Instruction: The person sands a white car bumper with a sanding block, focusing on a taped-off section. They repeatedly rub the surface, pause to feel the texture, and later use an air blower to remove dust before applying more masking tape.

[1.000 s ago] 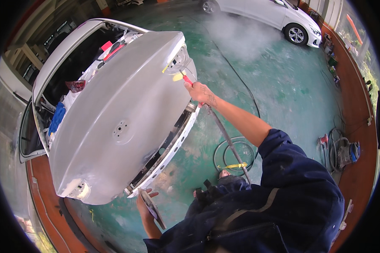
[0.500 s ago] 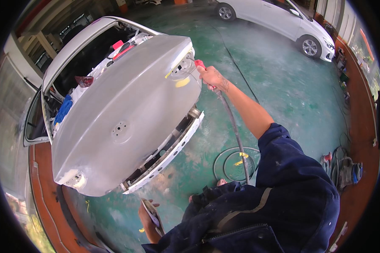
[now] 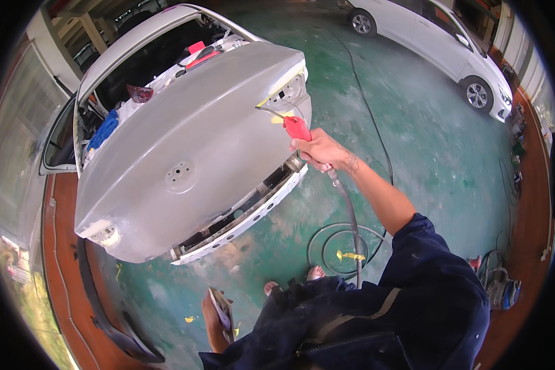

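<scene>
My right hand (image 3: 319, 150) is wrapped round a red air blow gun (image 3: 296, 127), whose thin bent nozzle reaches over the near right corner of a grey primed car trunk lid (image 3: 222, 142). A dark air hose (image 3: 351, 216) hangs from the gun's handle. Yellowish filler and a yellow strip mark the lid near the nozzle, beside a tail-light recess (image 3: 286, 94). Low in front of me, my left hand (image 3: 212, 320) grips a flat sanding block (image 3: 222, 313), seen edge-on; most of its fingers are hidden behind it.
Below the lid, a white bumper beam (image 3: 246, 223) juts out. Hose coils (image 3: 317, 246) lie by my feet on the green floor. A dark trim strip (image 3: 98, 308) lies at left, a sander (image 3: 502, 290) at right. A white car (image 3: 438, 46) stands at the back right.
My right hand and the blow gun have come nearer and lower, away from the tail-light recess. The view has shifted, showing both feet. The left hand still grips the block.
</scene>
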### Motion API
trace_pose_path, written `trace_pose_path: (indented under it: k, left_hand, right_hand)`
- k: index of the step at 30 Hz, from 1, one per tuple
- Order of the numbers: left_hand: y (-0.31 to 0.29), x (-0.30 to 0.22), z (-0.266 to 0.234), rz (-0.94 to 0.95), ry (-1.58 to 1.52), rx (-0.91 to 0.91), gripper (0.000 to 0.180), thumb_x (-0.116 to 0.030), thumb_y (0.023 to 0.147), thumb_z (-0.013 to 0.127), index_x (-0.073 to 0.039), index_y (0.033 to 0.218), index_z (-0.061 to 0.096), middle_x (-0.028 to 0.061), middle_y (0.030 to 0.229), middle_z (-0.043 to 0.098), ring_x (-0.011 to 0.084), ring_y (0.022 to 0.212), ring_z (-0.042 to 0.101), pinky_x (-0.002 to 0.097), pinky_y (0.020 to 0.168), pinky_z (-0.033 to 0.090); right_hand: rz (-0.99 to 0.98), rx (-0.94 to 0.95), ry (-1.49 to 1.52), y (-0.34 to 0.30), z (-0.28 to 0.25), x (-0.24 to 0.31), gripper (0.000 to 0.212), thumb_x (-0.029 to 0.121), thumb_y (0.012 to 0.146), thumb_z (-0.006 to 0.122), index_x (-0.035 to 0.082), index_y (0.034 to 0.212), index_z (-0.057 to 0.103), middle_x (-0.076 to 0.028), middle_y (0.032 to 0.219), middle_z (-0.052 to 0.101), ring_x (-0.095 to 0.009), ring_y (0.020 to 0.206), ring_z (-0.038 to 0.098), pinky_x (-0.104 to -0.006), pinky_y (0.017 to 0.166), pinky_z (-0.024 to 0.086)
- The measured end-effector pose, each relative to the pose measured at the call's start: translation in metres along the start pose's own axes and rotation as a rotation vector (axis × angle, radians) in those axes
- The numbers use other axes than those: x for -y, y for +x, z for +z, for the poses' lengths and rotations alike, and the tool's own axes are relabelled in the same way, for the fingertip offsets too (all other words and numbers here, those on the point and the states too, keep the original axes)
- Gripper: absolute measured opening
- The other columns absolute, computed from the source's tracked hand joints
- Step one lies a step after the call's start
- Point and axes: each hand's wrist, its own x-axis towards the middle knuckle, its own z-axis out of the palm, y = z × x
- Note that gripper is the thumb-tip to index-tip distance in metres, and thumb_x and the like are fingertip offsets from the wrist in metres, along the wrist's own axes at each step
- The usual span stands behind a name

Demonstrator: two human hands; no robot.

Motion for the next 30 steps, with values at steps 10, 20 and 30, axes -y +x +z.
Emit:
trace_pose_path:
  k: [10, 20, 30]
  left_hand:
    - [-0.004, 0.151, -0.087, -0.061, 0.446, -0.208, 0.056, -0.041, 0.106, 0.041, 0.006, 0.11, 0.07, 0.0226, 0.1, 0.076, 0.0377, 0.092, 0.073, 0.0504, 0.081, 0.053]
    - [-0.028, 0.327, -0.242, -0.393, 0.26, -0.468, 0.062, -0.05, 0.102, 0.044, 0.003, 0.123, 0.069, 0.0352, 0.119, 0.068, 0.0445, 0.116, 0.067, 0.0523, 0.094, 0.049]
    - [-0.14, 0.419, -0.4, -0.651, 0.34, -0.271, 0.058, -0.047, 0.102, 0.048, 0.002, 0.125, 0.069, 0.0286, 0.115, 0.072, 0.0354, 0.11, 0.07, 0.049, 0.091, 0.051]
  right_hand:
    - [0.092, -0.165, -0.009, 0.022, 0.058, -0.001, 0.027, 0.023, 0.104, 0.057, -0.001, 0.092, 0.06, 0.0, 0.06, 0.048, -0.01, 0.034, 0.039, -0.0312, 0.032, 0.032]
    - [0.11, 0.418, -0.341, 0.042, 0.398, 0.026, 0.026, 0.022, 0.103, 0.057, 0.0, 0.089, 0.059, 0.0, 0.059, 0.05, -0.009, 0.034, 0.04, -0.0297, 0.032, 0.033]
    - [-0.051, 0.378, -0.801, 0.075, 0.59, 0.106, 0.033, 0.025, 0.101, 0.059, -0.004, 0.085, 0.058, -0.009, 0.061, 0.058, -0.017, 0.037, 0.052, -0.0345, 0.035, 0.041]
